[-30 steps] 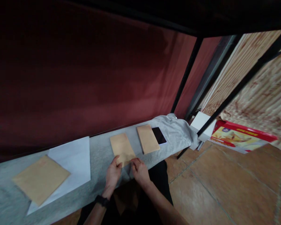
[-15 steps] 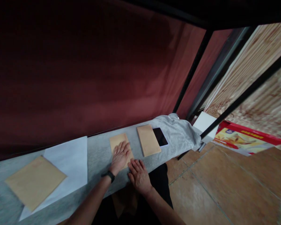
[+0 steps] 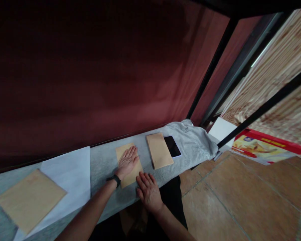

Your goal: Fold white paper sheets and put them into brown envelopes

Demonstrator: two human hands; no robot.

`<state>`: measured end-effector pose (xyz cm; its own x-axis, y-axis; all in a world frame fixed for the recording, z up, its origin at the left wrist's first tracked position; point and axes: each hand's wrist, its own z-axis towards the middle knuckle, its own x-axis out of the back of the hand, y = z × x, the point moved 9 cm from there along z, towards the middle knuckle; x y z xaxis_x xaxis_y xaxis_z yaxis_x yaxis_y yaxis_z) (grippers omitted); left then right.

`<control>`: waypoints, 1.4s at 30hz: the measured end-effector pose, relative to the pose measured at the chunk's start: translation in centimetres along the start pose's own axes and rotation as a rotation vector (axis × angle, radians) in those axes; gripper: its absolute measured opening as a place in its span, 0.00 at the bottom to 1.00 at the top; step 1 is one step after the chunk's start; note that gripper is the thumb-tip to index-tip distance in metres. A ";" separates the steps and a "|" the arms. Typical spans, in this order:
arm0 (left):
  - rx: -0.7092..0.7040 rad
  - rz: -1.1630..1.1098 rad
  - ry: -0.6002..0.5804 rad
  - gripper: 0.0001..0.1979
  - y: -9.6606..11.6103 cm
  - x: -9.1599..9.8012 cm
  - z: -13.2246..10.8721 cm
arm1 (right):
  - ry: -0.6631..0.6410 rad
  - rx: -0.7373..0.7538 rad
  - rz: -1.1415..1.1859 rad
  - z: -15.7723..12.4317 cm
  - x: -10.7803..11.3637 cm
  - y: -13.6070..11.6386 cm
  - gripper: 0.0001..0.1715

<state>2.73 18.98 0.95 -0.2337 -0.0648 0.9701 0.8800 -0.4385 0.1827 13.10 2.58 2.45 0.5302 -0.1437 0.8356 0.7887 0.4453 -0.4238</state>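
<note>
A tan paper envelope (image 3: 132, 176) lies flat on the grey cloth-covered surface (image 3: 102, 174) in front of me. Pressed flat on its upper part is my left hand (image 3: 127, 163), fingers stretched out, with a dark band on the wrist. My right hand (image 3: 149, 192) rests at the envelope's lower right corner, fingers extended and slightly apart. Just right of the envelope sits a stack of tan envelopes (image 3: 160, 151), partly covering a dark-screened phone (image 3: 173, 146). Neither hand grips anything.
On the left, a large tan envelope (image 3: 31, 201) overlaps white paper (image 3: 75, 174). Bunched grey cloth (image 3: 193, 139) lies at the right end, near a black metal post (image 3: 213, 67). A red and yellow box (image 3: 263, 147) stands on the tiled floor (image 3: 215, 201).
My left hand has shifted slightly up and left across the envelope, its fingers straighter. My right hand stays nearly in place. The view has moved a little.
</note>
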 end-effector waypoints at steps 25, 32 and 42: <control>-0.402 -0.055 -0.138 0.36 5.3 2.5 -15.1 | -0.125 0.078 0.185 4.1 0.3 -1.8 0.22; -0.433 -0.052 -0.074 0.35 5.0 2.8 -16.0 | -0.204 0.213 0.008 7.1 -2.9 -1.5 0.25; -0.508 -0.014 -0.077 0.40 5.5 3.4 -16.3 | -0.106 0.057 -0.135 12.3 -3.9 3.0 0.30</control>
<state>0.03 1.76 2.65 -0.1956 0.0019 0.9807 0.5605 -0.8204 0.1134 9.55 15.40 2.19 0.3828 -0.1126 0.9169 0.8296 0.4786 -0.2876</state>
